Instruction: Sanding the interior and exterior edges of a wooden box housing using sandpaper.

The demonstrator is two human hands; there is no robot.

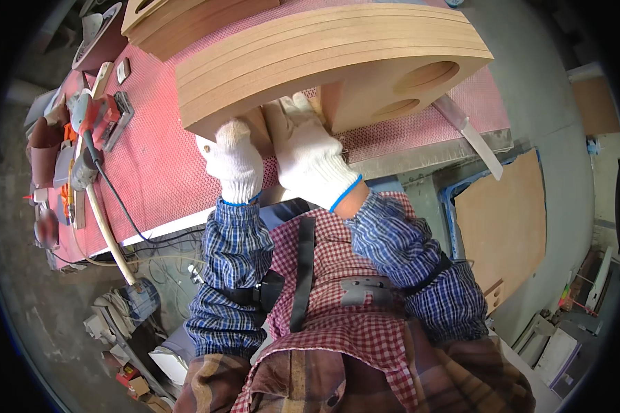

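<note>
A thick stack of curved wooden panels (331, 51) stands on edge on the red table, its arched side up. Oval holes pass through its right end, and a notch opens in its lower side. My left hand (234, 162), in a white knit glove, has its fingers curled round the lower left end of the stack. Close beside it, my right hand (313, 155), gloved alike, reaches under the arch into the notch. Its fingers lie stretched out along the wood, their tips partly hidden by the panels.
Behind stands another wooden stack (186, 27). A red-and-teal power sander (100, 117) with a cable lies on the patterned red tabletop (158, 151) at left. A flat metal strip (479, 144) juts past the table's right edge. A large brown board (506, 220) leans at right.
</note>
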